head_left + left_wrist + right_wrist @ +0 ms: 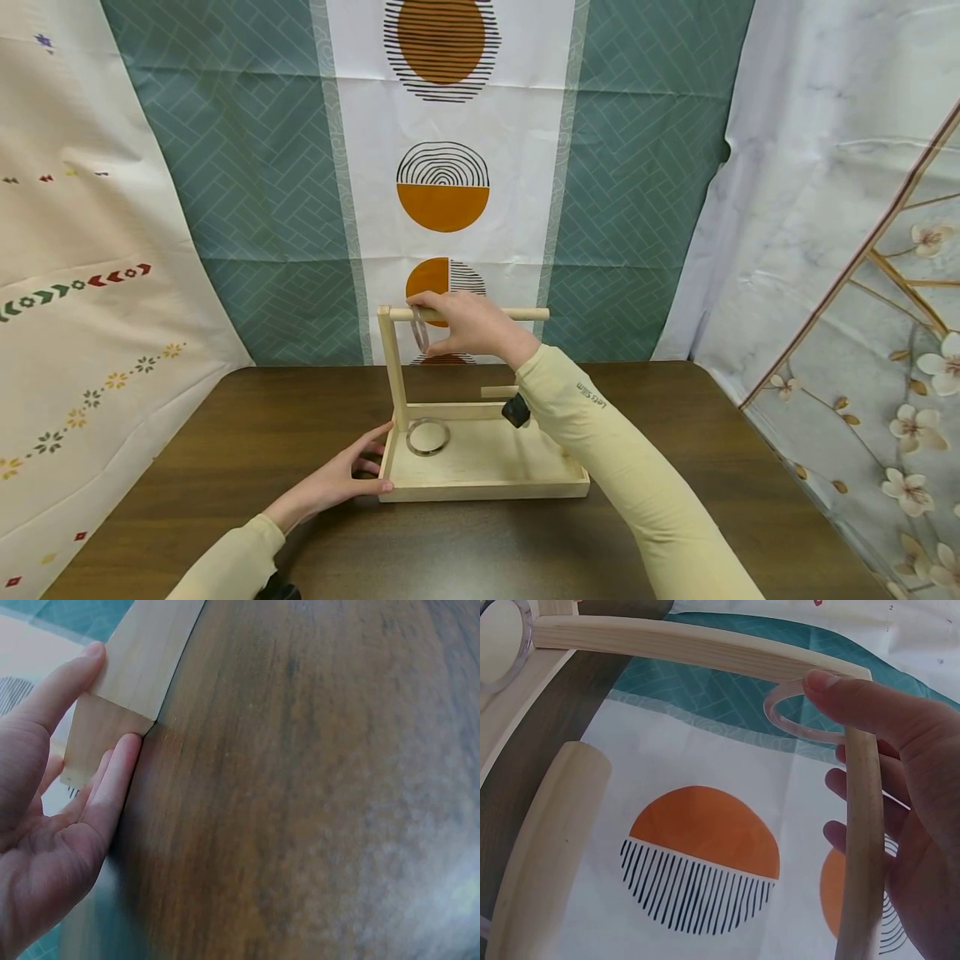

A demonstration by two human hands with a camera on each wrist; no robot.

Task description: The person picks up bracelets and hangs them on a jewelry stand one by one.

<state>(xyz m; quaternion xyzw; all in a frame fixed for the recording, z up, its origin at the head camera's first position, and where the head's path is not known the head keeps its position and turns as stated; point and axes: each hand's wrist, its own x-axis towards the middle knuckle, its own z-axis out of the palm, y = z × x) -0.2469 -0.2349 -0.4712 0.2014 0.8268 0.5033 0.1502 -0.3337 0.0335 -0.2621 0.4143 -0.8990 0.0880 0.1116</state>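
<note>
A light wooden jewelry stand (487, 492) has a tray base, an upright post (393, 367) at its left and a long upper rod (525, 314). My right hand (476, 323) pinches a clear bangle (780, 716) at this rod, close to the post. The bangle appears to loop about the rod; fingers hide part of it. A second bangle (427, 437) lies flat in the tray's left part. My left hand (337, 475) holds the tray's left end, its thumb at the front corner and its fingers along the side.
A shorter lower rod (497, 392) is partly hidden behind my right forearm. The stand rests on a dark wooden table (300, 400). Patterned cloths hang at the back (645, 167) and on both sides.
</note>
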